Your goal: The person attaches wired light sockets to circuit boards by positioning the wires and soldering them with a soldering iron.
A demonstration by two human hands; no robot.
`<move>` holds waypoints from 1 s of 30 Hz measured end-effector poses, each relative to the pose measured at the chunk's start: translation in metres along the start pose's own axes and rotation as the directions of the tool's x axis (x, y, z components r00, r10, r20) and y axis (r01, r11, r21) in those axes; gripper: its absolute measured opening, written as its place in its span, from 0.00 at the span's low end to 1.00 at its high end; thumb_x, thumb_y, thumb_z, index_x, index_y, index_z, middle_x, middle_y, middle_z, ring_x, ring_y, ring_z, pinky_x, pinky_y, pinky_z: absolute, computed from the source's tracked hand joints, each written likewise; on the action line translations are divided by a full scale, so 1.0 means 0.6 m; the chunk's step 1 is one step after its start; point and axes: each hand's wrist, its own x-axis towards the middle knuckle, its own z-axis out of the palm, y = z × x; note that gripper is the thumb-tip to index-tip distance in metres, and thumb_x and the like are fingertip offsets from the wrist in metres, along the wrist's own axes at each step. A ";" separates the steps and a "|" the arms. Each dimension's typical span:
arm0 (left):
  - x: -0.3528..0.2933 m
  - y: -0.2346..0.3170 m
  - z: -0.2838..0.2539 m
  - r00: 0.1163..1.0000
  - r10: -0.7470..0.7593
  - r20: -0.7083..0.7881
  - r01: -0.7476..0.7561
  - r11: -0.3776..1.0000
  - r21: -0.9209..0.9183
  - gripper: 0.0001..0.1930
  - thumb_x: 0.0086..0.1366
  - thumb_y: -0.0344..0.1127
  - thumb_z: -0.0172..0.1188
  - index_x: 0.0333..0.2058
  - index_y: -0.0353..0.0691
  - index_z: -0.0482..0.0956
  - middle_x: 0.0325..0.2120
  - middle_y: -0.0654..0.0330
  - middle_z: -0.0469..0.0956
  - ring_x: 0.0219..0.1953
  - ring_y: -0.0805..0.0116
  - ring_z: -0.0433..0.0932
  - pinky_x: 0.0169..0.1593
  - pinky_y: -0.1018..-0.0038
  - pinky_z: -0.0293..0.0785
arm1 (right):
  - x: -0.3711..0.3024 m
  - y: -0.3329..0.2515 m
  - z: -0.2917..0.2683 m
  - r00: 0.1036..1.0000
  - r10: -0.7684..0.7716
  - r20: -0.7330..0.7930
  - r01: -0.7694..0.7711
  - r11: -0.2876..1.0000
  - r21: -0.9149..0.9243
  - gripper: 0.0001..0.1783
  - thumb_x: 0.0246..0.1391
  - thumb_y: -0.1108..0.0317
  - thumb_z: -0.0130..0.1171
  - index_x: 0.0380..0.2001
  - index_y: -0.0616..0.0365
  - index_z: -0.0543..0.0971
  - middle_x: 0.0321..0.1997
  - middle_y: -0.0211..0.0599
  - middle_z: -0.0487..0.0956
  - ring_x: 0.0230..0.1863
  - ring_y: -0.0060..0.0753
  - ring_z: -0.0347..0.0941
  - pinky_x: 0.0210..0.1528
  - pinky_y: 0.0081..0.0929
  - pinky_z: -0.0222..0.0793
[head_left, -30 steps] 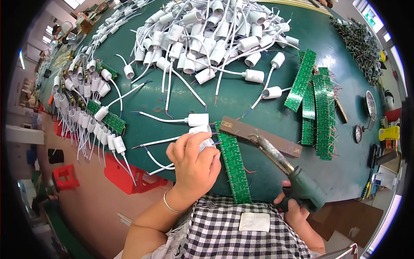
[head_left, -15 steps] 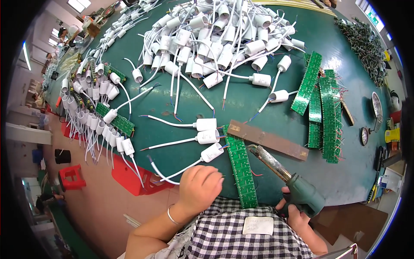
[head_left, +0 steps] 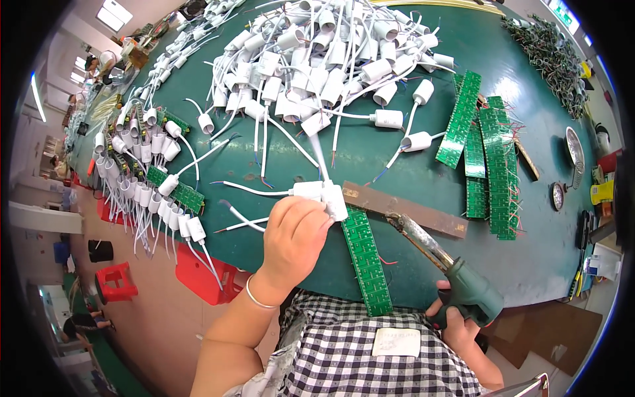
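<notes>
My left hand [head_left: 291, 239] pinches a white lamp socket [head_left: 335, 201] by its side, over the upper end of a green circuit board strip [head_left: 366, 264]. The socket's cable is blurred and points away from me. Another white socket [head_left: 307, 190] lies just beyond my fingers, partly covered by them. My right hand [head_left: 456, 319] is closed around the dark green grip of a soldering gun [head_left: 471, 291]. Its metal tip rests near a brown bar [head_left: 407, 210] lying across the board strip's far end.
A heap of white sockets with cables [head_left: 311, 66] covers the far middle of the green table. Stacked circuit boards [head_left: 499, 172] lie to the right, near small metal dishes [head_left: 557, 196]. Boards with sockets attached [head_left: 155, 198] line the left edge, above a red stool [head_left: 205, 274].
My left hand has moved up and forward onto the sockets and gripped one, whose cable now points away instead of left. The soldering gun has barely shifted.
</notes>
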 end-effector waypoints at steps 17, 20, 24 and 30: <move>-0.033 0.019 0.013 0.978 -0.101 0.184 0.139 0.968 -0.209 0.11 0.45 0.24 0.64 0.29 0.38 0.75 0.30 0.55 0.73 0.32 0.55 0.72 0.34 0.65 0.71 | -0.003 0.001 -0.001 0.992 0.014 0.122 -0.006 0.998 -0.068 0.27 0.55 0.68 0.51 0.58 0.67 0.63 0.54 0.48 0.73 0.28 0.33 0.76 0.34 0.29 0.73; -0.032 0.016 0.015 0.978 -0.090 0.191 0.136 0.960 -0.245 0.10 0.45 0.23 0.64 0.28 0.38 0.75 0.29 0.55 0.73 0.31 0.56 0.73 0.34 0.65 0.71 | -0.007 0.002 -0.002 0.991 0.023 0.131 -0.013 0.997 -0.079 0.27 0.55 0.70 0.49 0.58 0.67 0.63 0.54 0.48 0.73 0.28 0.33 0.76 0.34 0.29 0.73; -0.020 0.021 0.015 0.965 -0.208 0.160 0.251 0.907 -0.338 0.08 0.47 0.23 0.62 0.27 0.37 0.75 0.26 0.56 0.72 0.29 0.56 0.72 0.32 0.66 0.70 | -0.002 -0.001 -0.003 0.983 0.019 0.181 -0.003 0.996 -0.092 0.27 0.55 0.70 0.50 0.58 0.67 0.63 0.54 0.47 0.73 0.29 0.34 0.76 0.35 0.30 0.73; -0.019 0.034 0.030 0.951 -0.279 0.132 0.304 0.920 -0.248 0.07 0.48 0.22 0.61 0.27 0.38 0.74 0.25 0.56 0.70 0.28 0.57 0.71 0.30 0.66 0.67 | 0.010 -0.013 0.013 0.986 0.037 0.163 -0.025 0.997 -0.079 0.14 0.52 0.76 0.53 0.44 0.66 0.75 0.33 0.41 0.78 0.27 0.29 0.77 0.33 0.27 0.74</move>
